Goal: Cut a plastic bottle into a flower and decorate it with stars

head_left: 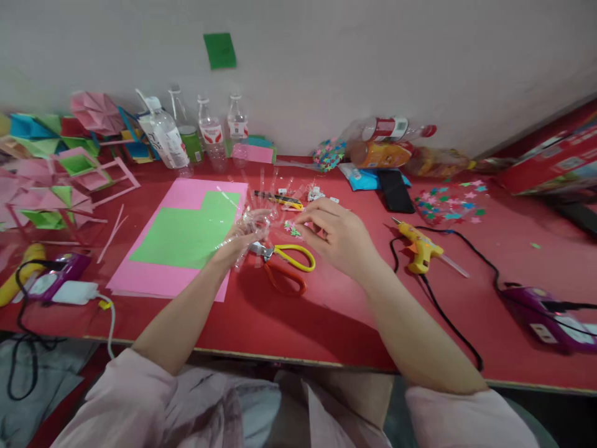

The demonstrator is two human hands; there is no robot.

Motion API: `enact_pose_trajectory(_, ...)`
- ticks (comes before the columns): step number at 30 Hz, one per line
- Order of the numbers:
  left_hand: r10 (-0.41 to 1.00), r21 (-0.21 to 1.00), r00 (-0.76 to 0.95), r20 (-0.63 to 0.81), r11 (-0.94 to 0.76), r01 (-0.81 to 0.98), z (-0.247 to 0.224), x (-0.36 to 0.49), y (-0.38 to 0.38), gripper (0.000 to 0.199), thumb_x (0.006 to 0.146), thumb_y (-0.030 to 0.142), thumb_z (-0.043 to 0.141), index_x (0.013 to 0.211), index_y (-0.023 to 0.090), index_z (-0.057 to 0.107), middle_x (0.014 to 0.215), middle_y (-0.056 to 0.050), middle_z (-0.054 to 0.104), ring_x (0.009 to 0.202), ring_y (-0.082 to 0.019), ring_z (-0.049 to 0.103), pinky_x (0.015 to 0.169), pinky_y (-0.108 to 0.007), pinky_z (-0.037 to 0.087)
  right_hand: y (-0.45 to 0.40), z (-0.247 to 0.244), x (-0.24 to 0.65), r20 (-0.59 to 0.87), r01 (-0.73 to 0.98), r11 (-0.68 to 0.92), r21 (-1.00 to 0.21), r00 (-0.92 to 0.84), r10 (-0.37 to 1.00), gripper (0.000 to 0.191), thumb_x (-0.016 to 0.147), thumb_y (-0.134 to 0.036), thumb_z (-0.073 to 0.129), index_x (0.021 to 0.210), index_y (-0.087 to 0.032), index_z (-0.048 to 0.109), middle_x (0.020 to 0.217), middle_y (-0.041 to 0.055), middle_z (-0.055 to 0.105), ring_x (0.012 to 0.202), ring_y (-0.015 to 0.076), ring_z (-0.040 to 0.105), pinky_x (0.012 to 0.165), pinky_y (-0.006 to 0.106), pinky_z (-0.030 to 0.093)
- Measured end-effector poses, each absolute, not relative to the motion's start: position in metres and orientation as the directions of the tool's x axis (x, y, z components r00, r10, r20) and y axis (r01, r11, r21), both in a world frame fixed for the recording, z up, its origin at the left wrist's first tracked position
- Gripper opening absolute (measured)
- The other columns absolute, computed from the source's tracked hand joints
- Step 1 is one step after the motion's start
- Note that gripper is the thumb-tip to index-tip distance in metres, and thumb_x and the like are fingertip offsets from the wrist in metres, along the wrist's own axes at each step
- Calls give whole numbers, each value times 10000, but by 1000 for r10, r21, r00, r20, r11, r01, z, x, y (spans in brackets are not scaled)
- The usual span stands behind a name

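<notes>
My left hand (245, 231) is wrapped round a clear plastic bottle piece cut into strips (262, 214), its thin strips fanning outward. Just to the right, my right hand (333, 235) has thumb and fingertips pinched together; what they hold, if anything, is too small to make out. Beside those fingertips lie small green and pink star pieces (293, 229). Below the bottle piece rest scissors (291, 267) with one yellow and one orange handle loop, their blades partly hidden by my left hand. A yellow and black utility knife (284, 200) lies behind the strips.
Green paper (175, 236) lies on pink sheets (163, 282) at left. Folded paper models (60, 186) crowd the far left. Plastic bottles (213, 135) stand by the wall. A yellow glue gun (418, 246) with trailing cord, a black phone (395, 191) and star confetti (450, 202) are at right.
</notes>
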State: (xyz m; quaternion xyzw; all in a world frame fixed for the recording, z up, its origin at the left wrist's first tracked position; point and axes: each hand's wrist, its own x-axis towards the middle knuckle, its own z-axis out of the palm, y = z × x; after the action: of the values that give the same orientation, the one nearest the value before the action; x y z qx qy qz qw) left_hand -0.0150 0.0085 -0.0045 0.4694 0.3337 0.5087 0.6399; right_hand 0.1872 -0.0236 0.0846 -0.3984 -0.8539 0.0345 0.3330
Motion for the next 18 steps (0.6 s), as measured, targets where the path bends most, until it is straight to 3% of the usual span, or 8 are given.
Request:
enact_pose_trajectory(4, 982, 969, 183, 48, -1, -246, -9, -16, 12, 519, 599, 288, 783, 1088, 191, 636, 806, 7, 618, 589, -63, 534, 552, -194, 462, -20, 57, 192, 504, 573, 535, -621, -231, 832, 144, 854, -249, 543, 731, -193, 592, 781, 25, 606, 714, 137, 554, 598, 247, 418)
enact_pose_trajectory(8, 982, 992, 184, 50, -28, -119, -16, -17, 13, 497, 621, 309, 769, 1087, 192, 642, 903, -11, 635, 683, -85, 544, 627, -211, 474, -23, 36, 194, 337, 402, 315, -860, -18, 941, 210, 832, -328, 559, 670, -195, 559, 671, -9, 539, 607, 117, 510, 558, 245, 403)
enact_pose_trajectory(13, 986, 996, 156, 53, -40, -81, -22, -16, 14, 450, 644, 321, 746, 1060, 185, 643, 967, -26, 633, 715, -99, 549, 645, -226, 480, -28, 29, 194, 299, 307, 260, -916, 89, 950, 187, 816, -339, 565, 692, -201, 535, 702, -8, 551, 592, 102, 488, 534, 229, 390)
enact_pose_trajectory(18, 990, 999, 131, 43, -39, -34, -24, -13, 12, 454, 614, 307, 764, 1035, 174, 661, 995, -53, 662, 791, -144, 599, 707, -260, 501, -28, 17, 189, 270, 206, 243, -948, 115, 956, 195, 798, -351, 574, 946, -228, 539, 821, 2, 598, 614, 107, 517, 527, 223, 422)
